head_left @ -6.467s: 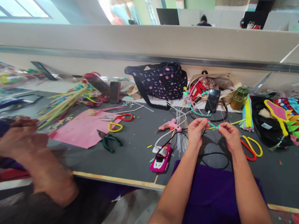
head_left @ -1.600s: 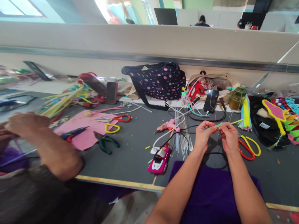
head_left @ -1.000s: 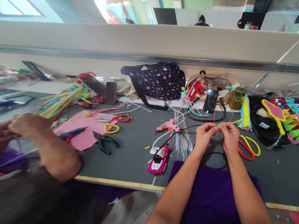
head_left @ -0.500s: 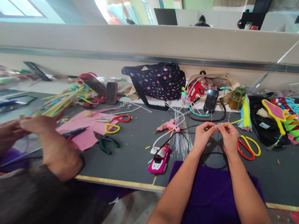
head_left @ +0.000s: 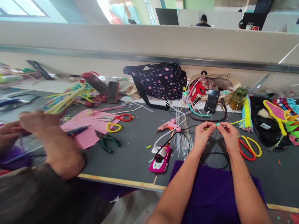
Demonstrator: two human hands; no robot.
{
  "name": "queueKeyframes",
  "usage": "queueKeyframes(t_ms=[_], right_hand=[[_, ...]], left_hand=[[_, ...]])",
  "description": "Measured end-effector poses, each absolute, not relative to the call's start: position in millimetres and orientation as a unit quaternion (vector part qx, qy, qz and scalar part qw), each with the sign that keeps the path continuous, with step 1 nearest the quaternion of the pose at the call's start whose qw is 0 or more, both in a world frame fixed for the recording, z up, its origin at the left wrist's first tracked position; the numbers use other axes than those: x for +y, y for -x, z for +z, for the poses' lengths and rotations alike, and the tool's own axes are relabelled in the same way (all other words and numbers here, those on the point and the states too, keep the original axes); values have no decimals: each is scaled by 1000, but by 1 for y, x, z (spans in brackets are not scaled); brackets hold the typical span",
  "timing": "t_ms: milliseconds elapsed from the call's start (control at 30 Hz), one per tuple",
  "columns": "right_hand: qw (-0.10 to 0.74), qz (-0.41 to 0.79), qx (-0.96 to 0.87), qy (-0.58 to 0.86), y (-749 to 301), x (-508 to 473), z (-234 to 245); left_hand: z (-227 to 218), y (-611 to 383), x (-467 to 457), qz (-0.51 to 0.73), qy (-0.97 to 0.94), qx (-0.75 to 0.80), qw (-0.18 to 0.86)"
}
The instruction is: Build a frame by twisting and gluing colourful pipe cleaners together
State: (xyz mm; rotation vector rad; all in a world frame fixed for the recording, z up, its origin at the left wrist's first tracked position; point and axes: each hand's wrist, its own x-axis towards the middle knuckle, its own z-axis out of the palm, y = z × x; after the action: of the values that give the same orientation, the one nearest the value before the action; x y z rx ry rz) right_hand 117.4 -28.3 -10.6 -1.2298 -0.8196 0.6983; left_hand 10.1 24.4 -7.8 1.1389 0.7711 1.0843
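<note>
My left hand (head_left: 205, 133) and my right hand (head_left: 227, 133) meet fingertip to fingertip above the dark table. Both are closed in a pinch on a thin green stem (head_left: 224, 100), which stands up from the fingers and has a teal tip. A small teal bit (head_left: 218, 124) shows between the thumbs; its exact form is too small to tell. Red and yellow-handled scissors (head_left: 250, 148) lie just right of my right hand. Behind my fingers a phone (head_left: 212, 100) leans against a beige bag (head_left: 231, 84).
A pink glue gun (head_left: 170, 125), a magenta car-shaped device (head_left: 160, 160) and clear sticks (head_left: 184, 143) lie left of my hands. Farther left are green-handled pliers (head_left: 111, 143) and pink felt (head_left: 85, 137), near a co-worker's hands (head_left: 35, 123). A green-gold bottle (head_left: 238, 98) stands behind on the right.
The teal bit between my thumbs shows more plainly, and the stem's teal tip sits slightly lower. The co-worker's hands have shifted a little. My camera view has turned slightly left.
</note>
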Motion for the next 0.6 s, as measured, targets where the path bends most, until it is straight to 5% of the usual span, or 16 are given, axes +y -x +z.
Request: queueKeyframes(t_ms=[600], right_hand=[[654,252,-410,583,-119,-31,-9]], left_hand=[[-4,-11,22,453,-435,329,705]])
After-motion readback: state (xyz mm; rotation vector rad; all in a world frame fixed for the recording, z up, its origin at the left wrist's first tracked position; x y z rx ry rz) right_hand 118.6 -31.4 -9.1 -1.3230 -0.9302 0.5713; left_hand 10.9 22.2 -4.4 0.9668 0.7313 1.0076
